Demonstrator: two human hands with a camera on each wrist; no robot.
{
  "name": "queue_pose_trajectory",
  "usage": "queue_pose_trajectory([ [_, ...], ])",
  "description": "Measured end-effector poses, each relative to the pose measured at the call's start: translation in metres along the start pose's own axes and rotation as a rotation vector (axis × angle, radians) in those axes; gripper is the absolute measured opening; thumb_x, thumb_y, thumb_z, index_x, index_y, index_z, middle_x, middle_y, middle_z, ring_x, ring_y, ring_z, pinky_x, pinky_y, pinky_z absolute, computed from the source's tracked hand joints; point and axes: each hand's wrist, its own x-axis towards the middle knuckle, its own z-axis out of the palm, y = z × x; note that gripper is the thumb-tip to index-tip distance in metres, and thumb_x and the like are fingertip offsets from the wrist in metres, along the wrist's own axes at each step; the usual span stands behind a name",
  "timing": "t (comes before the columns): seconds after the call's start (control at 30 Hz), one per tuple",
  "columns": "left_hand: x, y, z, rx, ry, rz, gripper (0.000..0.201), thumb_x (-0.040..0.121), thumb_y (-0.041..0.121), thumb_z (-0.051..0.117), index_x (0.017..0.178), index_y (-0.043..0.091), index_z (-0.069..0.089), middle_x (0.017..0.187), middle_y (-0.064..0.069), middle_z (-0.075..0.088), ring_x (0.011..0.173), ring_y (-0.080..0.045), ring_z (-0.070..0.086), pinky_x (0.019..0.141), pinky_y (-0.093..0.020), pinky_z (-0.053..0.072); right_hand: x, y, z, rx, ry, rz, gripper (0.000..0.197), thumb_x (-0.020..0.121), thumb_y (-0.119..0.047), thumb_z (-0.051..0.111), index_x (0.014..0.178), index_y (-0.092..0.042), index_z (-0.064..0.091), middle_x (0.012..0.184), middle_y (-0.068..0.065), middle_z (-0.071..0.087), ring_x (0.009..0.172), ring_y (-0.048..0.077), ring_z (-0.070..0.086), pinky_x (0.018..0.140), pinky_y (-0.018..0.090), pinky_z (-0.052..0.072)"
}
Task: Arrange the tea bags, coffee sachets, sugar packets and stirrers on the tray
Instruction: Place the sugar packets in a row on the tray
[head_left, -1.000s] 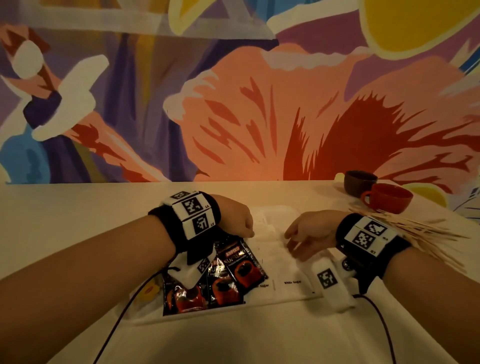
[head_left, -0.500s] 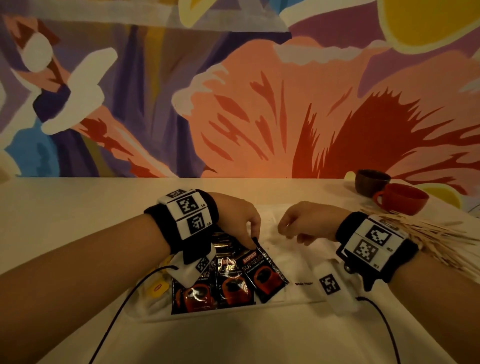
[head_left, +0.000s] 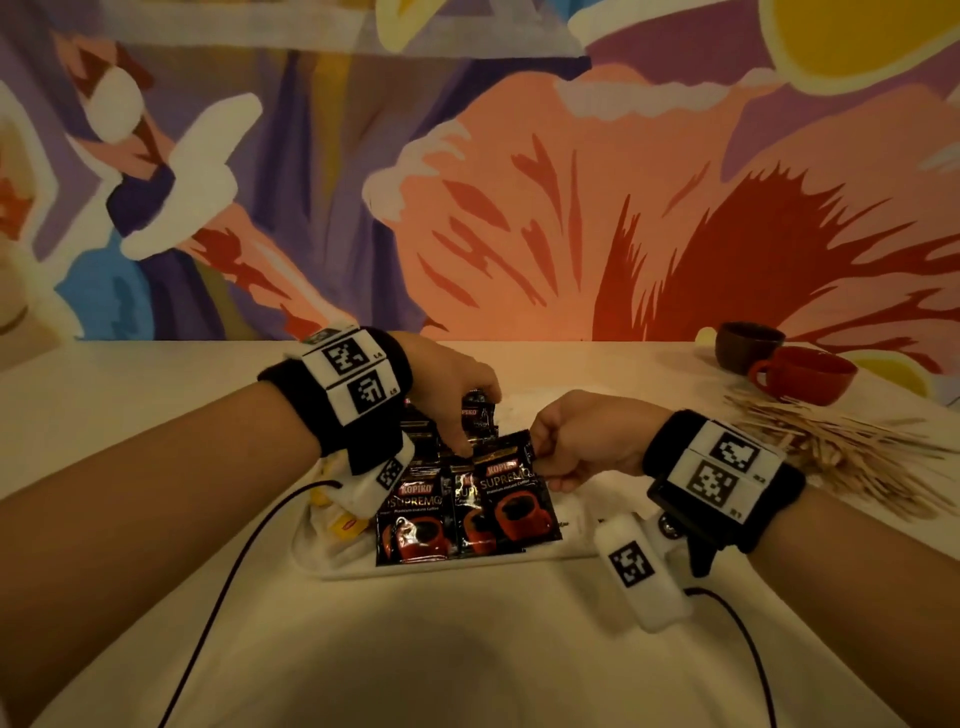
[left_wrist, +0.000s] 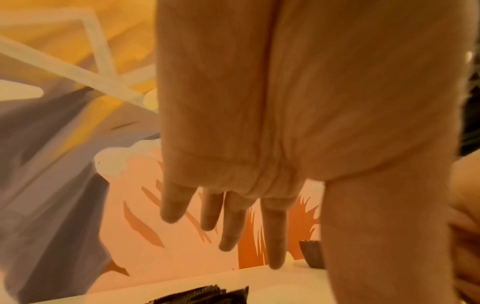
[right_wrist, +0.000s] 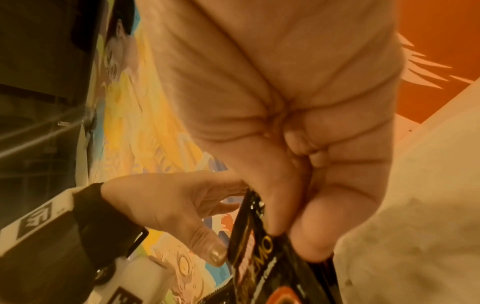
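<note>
Several black coffee sachets (head_left: 415, 525) lie side by side on the white tray (head_left: 467, 569). My right hand (head_left: 537, 457) pinches the top right corner of the rightmost coffee sachet (head_left: 511, 499) between thumb and forefinger (right_wrist: 314, 232); that sachet (right_wrist: 259, 257) is also in the right wrist view. My left hand (head_left: 457, 415) hovers over the sachets' far ends with straight fingers (left_wrist: 275, 226) pointing down, and its thumb (right_wrist: 215, 253) touches the pinched sachet's edge. Yellow tea bags (head_left: 340, 525) sit at the tray's left end. Wooden stirrers (head_left: 831, 447) lie piled on the table to the right.
A dark brown cup (head_left: 748, 345) and a red cup (head_left: 802, 374) stand at the back right, behind the stirrers. A painted wall runs along the table's far edge. Black cables trail from both wrists across the near table.
My right hand left the white packets, moved left and took hold of the rightmost sachet's corner. That sachet, skewed half a second ago, now lies nearly in line with the others.
</note>
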Motion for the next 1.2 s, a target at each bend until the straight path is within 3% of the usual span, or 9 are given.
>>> queue_pose_trajectory([
  [0.2, -0.004, -0.004, 0.009, 0.118, 0.045, -0.029, 0.083, 0.074, 0.035, 0.078, 0.142, 0.023, 0.032, 0.138, -0.002, 0.038, 0.127, -0.023, 0.038, 0.107, -0.041, 0.036, 0.005, 0.000, 0.015, 0.000, 0.026, 0.020, 0.029, 0.084, 0.015, 0.053, 0.068, -0.009, 0.049, 0.060, 0.006, 0.056, 0.048, 0.012, 0.057, 0.052, 0.021, 0.053],
  [0.4, -0.006, -0.010, 0.004, -0.001, 0.091, -0.058, 0.056, 0.091, 0.011, 0.056, 0.141, 0.026, 0.036, 0.149, -0.003, 0.030, 0.129, -0.025, 0.039, 0.103, -0.040, 0.040, 0.005, -0.008, 0.016, -0.041, 0.016, 0.058, 0.017, 0.082, 0.010, 0.059, 0.086, -0.006, 0.058, 0.068, 0.006, 0.065, 0.053, 0.013, 0.060, 0.056, 0.021, 0.055],
  [0.5, -0.009, -0.006, -0.003, -0.147, 0.150, -0.022, 0.053, 0.091, -0.003, 0.041, 0.135, 0.026, 0.044, 0.151, -0.003, 0.029, 0.102, -0.020, 0.057, 0.077, -0.031, 0.053, 0.004, -0.008, -0.010, -0.021, 0.158, 0.081, 0.021, 0.087, 0.005, 0.056, 0.104, -0.006, 0.057, 0.079, 0.009, 0.060, 0.059, 0.016, 0.057, 0.058, 0.024, 0.052],
  [0.6, -0.005, -0.001, -0.011, -0.173, 0.181, 0.011, 0.049, 0.094, -0.004, 0.036, 0.134, 0.023, 0.047, 0.152, -0.002, 0.028, 0.076, -0.010, 0.054, 0.045, -0.010, 0.038, 0.003, 0.004, -0.042, 0.092, 0.299, 0.121, 0.025, 0.091, 0.005, 0.047, 0.114, -0.003, 0.054, 0.084, 0.010, 0.059, 0.066, 0.019, 0.057, 0.063, 0.030, 0.051],
  [0.67, 0.003, 0.003, -0.016, -0.153, 0.164, 0.026, 0.048, 0.095, -0.003, 0.036, 0.135, 0.022, 0.048, 0.153, -0.001, 0.028, 0.083, -0.007, 0.052, 0.056, -0.010, 0.039, 0.006, 0.016, -0.058, 0.139, 0.341, 0.185, 0.029, 0.093, 0.006, 0.044, 0.119, -0.002, 0.052, 0.091, 0.011, 0.059, 0.073, 0.020, 0.056, 0.071, 0.036, 0.051],
  [0.73, 0.012, 0.008, -0.021, -0.095, 0.114, 0.023, 0.048, 0.096, -0.001, 0.036, 0.137, 0.021, 0.046, 0.152, -0.001, 0.030, 0.115, -0.014, 0.048, 0.081, -0.015, 0.036, 0.011, 0.029, -0.064, 0.132, 0.311, 0.269, 0.032, 0.093, 0.006, 0.043, 0.123, -0.001, 0.050, 0.097, 0.011, 0.058, 0.077, 0.022, 0.055, 0.079, 0.043, 0.051],
  [0.8, 0.022, 0.014, -0.026, -0.023, 0.028, 0.008, 0.048, 0.096, 0.001, 0.036, 0.139, 0.021, 0.045, 0.150, -0.001, 0.034, 0.131, -0.019, 0.038, 0.089, -0.021, 0.029, 0.020, 0.039, -0.063, 0.114, 0.237, 0.330, 0.034, 0.093, 0.007, 0.042, 0.126, 0.002, 0.047, 0.103, 0.014, 0.058, 0.078, 0.024, 0.056, 0.082, 0.046, 0.051],
  [1.1, 0.055, 0.024, -0.037, 0.066, -0.135, -0.026, 0.047, 0.097, -0.001, 0.033, 0.140, 0.017, 0.044, 0.146, 0.001, 0.042, 0.130, -0.016, 0.040, 0.092, -0.021, 0.032, 0.058, 0.044, -0.063, 0.146, 0.151, 0.321, 0.032, 0.095, 0.009, 0.034, 0.123, 0.008, 0.047, 0.095, 0.017, 0.056, 0.075, 0.028, 0.058, 0.083, 0.049, 0.051],
  [1.2, 0.063, 0.023, -0.029, 0.073, -0.191, -0.005, 0.046, 0.098, -0.001, 0.034, 0.139, 0.015, 0.046, 0.145, -0.001, 0.042, 0.132, -0.018, 0.039, 0.101, -0.026, 0.033, 0.066, 0.044, -0.057, 0.093, 0.114, 0.338, 0.032, 0.095, 0.006, 0.036, 0.125, 0.006, 0.049, 0.087, 0.010, 0.058, 0.071, 0.025, 0.059, 0.077, 0.039, 0.052],
])
